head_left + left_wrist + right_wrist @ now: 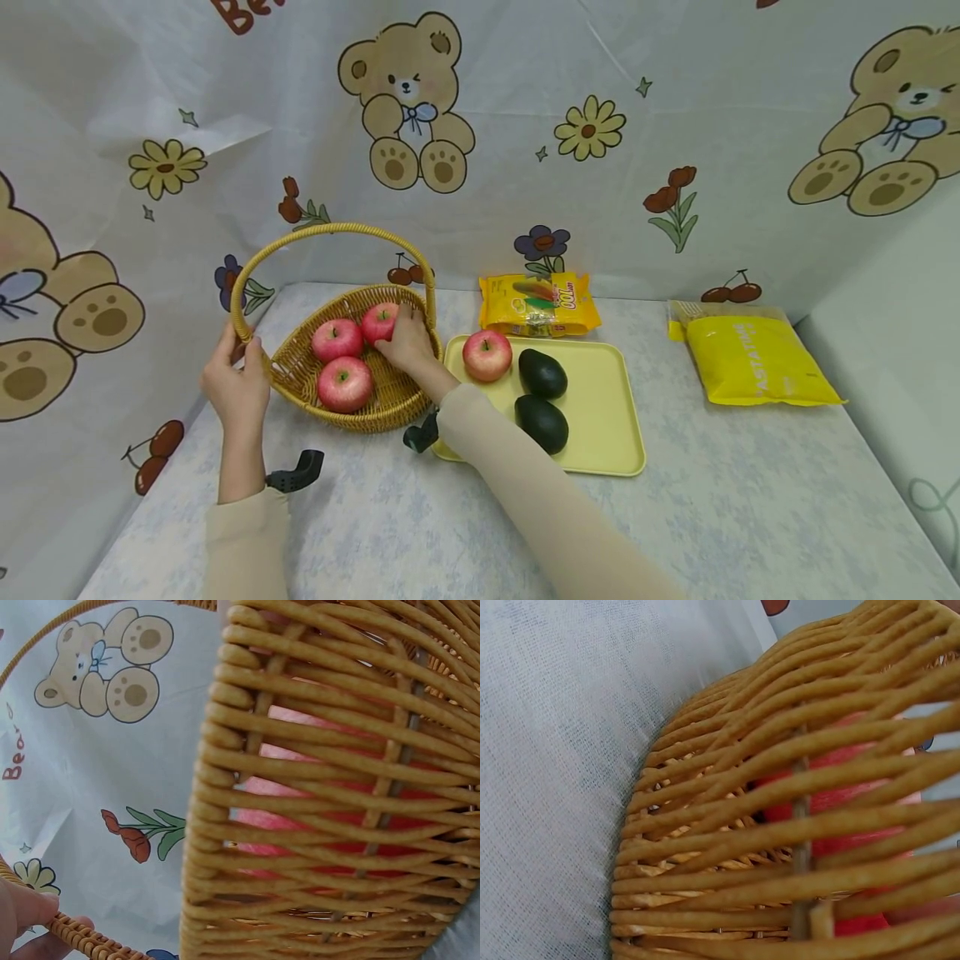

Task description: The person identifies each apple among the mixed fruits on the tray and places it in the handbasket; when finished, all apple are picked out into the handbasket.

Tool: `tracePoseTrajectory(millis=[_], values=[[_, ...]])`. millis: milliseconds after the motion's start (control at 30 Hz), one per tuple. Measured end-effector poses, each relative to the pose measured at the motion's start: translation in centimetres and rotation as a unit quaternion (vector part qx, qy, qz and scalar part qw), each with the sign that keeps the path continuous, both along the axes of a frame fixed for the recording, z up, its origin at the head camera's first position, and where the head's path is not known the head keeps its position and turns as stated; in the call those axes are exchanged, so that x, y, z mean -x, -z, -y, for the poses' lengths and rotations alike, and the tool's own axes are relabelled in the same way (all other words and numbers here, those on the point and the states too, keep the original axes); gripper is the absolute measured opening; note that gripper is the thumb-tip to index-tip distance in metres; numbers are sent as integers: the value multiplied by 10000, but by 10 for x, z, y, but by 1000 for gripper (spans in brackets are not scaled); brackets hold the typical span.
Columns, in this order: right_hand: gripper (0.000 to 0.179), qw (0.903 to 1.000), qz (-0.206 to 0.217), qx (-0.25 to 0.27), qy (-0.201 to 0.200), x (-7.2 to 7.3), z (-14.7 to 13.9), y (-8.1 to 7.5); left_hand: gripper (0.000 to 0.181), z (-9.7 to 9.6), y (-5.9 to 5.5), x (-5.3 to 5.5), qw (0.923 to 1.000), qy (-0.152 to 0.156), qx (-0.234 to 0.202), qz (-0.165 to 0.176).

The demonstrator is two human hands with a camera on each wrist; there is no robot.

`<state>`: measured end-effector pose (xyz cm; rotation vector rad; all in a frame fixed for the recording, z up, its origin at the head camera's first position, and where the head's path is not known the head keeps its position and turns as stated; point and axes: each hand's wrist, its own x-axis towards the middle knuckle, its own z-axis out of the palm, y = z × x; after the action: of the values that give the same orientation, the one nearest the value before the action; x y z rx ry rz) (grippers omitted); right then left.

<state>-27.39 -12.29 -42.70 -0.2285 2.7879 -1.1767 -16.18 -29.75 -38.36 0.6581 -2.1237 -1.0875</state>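
Observation:
A wicker basket (390, 408) with a tall arched handle stands on the left of the table, several red apples inside it. My left hand (237, 387) grips the handle (333, 227) low on its left side; its fingertips show around the woven handle in the left wrist view. Reaching over the basket's right rim, my right hand (411, 343) holds the rear apple (378, 321), its fingers partly hiding it. Two more apples, the left apple (335, 340) and the front apple (345, 385), lie beside it. Through the weave, red apple skin (840, 795) shows in the right wrist view.
Right of the basket lies a yellow tray (600, 400) with one apple (487, 356) and two dark avocados (542, 374). A yellow packet (536, 304) sits behind the tray. Farther right is a yellow pasta bag (757, 358). A bear-print sheet (510, 67) hangs behind.

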Motion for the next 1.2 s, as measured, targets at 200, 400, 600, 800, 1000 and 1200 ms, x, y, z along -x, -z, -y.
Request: tracePoseTrajectory(millis=[200,400,600,800,1000,1200], values=[[74,10000,-12,-71,10,-4,0,-2,37,0,-1,0,10000,18,4,8],[74,9991,-343,-194,-144,-10,-4,-5,36,-1,1,1,10000,55,13,-17],[69,9909,-1157,-42,-692,-22,-13,-12,36,1,3,1,9999,48,52,-96],[68,9782,-1513,309,-1391,-44,-29,-30,34,3,2,3,9997,41,122,-192],[71,9686,-1390,514,-1998,-70,-61,-57,34,2,0,2,9998,20,111,-190],[70,9642,-1394,824,-2102,-85,-100,-65,35,2,1,2,9999,13,56,-157]])
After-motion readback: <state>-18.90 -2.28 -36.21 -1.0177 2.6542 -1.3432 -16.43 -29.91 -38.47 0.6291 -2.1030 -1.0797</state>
